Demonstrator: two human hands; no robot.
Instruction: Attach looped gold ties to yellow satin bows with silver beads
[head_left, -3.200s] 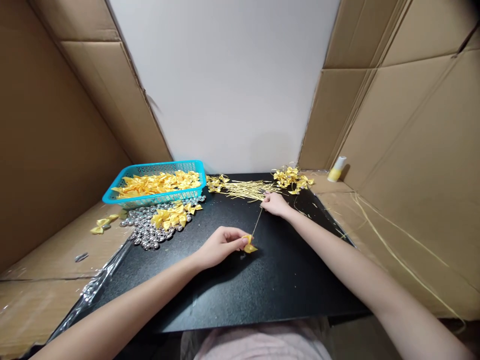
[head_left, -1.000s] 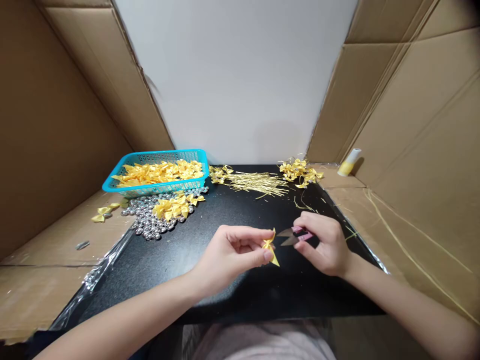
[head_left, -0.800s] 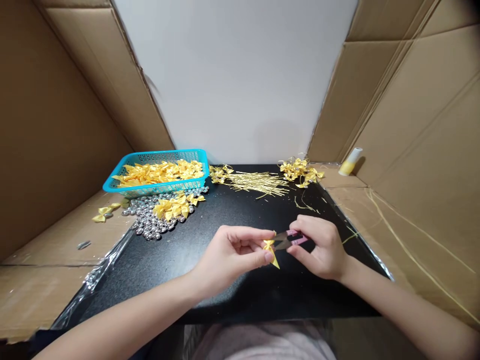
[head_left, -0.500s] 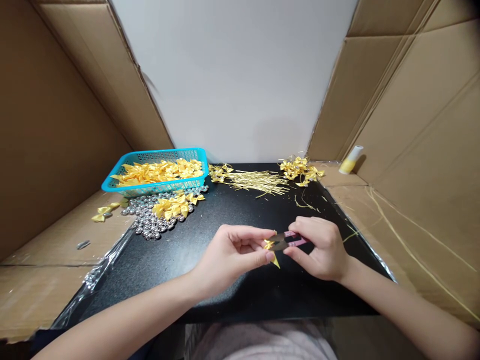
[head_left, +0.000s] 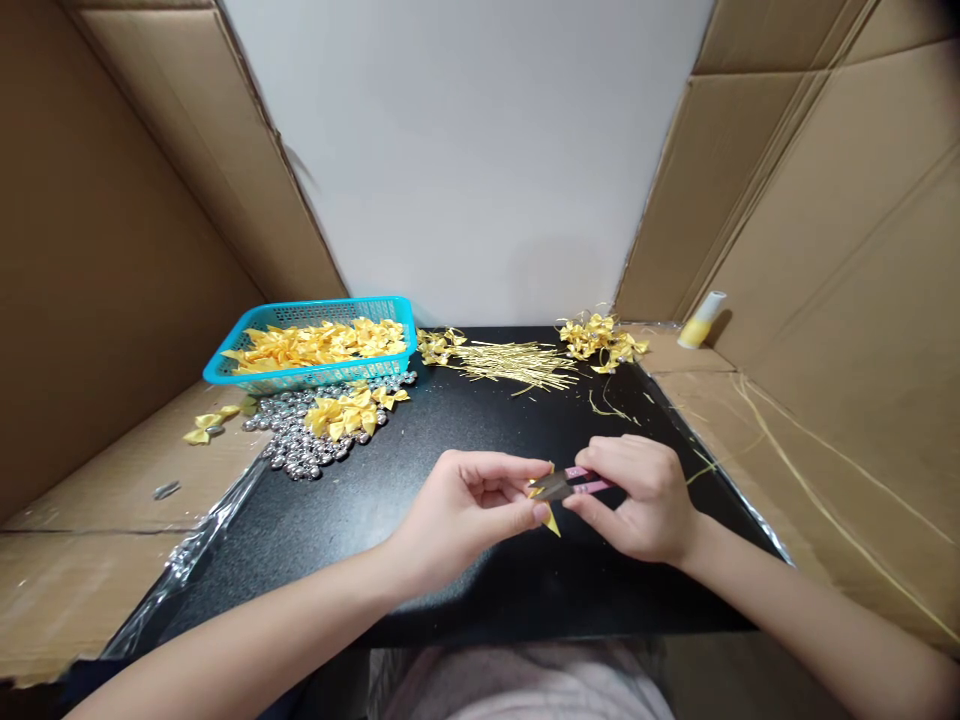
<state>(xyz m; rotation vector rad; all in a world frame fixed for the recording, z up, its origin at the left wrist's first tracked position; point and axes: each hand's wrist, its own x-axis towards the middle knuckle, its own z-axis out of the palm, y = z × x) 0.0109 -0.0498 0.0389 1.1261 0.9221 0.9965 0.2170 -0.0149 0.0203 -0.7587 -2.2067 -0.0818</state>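
Between the thumb and fingers of my left hand (head_left: 476,500) is a small yellow ribbon bow (head_left: 552,522), pinched near the front middle of the black table. One pointed tail of it sticks out below my thumb, and the rest is mostly covered by my fingers. My right hand (head_left: 641,497) is wrapped around the pink handles of thread snips (head_left: 577,482). The metal blades point left and lie against the middle of the bow, by my left fingertips. Whether the blade tips have thread between them is too small to see.
A blue basket (head_left: 311,380) of yellow bows stands at the back left. Before it lie silver beads (head_left: 296,455) and loose bows (head_left: 349,412). Gold twist ties (head_left: 517,365) and a pile of finished-looking bows (head_left: 600,338) lie at the back. A thread cone (head_left: 701,322) stands right. Cardboard walls flank the table.
The snips in my right hand have moved slightly left, and their handles have come closer together. My left hand and the bow have stayed in place.
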